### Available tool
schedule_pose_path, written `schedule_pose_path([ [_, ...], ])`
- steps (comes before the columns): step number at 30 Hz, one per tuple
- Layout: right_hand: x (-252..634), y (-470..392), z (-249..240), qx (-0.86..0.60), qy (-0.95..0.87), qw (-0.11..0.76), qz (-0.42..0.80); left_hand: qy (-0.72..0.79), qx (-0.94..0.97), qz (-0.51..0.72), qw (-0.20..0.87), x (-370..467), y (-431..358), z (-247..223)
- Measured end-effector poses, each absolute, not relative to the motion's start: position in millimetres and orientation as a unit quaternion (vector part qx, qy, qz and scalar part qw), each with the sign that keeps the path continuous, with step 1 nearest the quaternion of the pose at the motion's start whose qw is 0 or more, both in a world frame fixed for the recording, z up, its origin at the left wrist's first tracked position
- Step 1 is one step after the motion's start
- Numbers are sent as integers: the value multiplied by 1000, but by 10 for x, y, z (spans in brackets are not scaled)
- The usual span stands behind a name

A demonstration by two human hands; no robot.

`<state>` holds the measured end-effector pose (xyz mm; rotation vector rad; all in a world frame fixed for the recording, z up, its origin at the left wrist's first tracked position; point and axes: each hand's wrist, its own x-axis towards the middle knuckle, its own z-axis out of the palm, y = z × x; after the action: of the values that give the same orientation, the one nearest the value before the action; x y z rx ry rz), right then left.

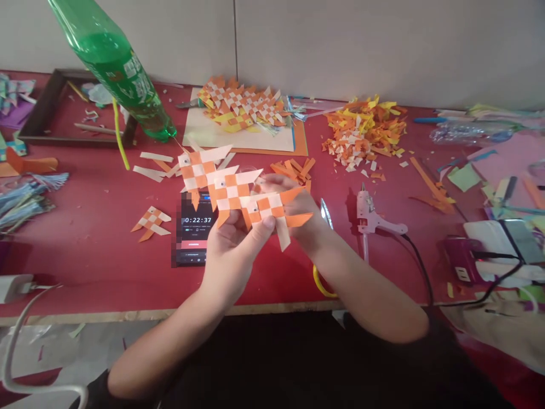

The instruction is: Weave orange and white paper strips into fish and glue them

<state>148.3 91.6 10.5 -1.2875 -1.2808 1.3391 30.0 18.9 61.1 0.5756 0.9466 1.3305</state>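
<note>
Three joined woven paper fish (230, 192), orange and white with small eyes, are held above the red table. My left hand (238, 244) is closed on them from below, its thumb pressed on the rightmost fish. Behind that fish's tail is my right hand (296, 199), its fingers partly hidden by the paper and bent toward the back of the fish. A single woven fish (152, 221) lies on the table at the left. Beside it, partly behind my left hand, a phone (195, 227) shows a timer.
A green bottle (128, 79) stands at the back left near a brown frame (29, 122). Behind are piled paper fish (242, 102) and orange scraps (366, 130). A glue gun (372, 213) with a black cable is at the right. Yellow-handled scissors (318, 281) lie beneath my right forearm.
</note>
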Motion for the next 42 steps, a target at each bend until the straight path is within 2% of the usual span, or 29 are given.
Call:
schedule_pose_path([
  [4,1875,692,170,-535,-436,476,544,450,235,568,648,317,219,366],
  [9,2026,333,186,-578,-361,553,481,483,232,554,638,309,207,155],
  [20,1827,10,262,-586,-441,489,472,492,269,549,620,281,165,193],
  [35,1769,74,179,-541,-436,479,537,494,286,549,610,269,88,199],
  [42,1788,49,230,-555,-460,478,503,479,290,522,644,227,71,250],
])
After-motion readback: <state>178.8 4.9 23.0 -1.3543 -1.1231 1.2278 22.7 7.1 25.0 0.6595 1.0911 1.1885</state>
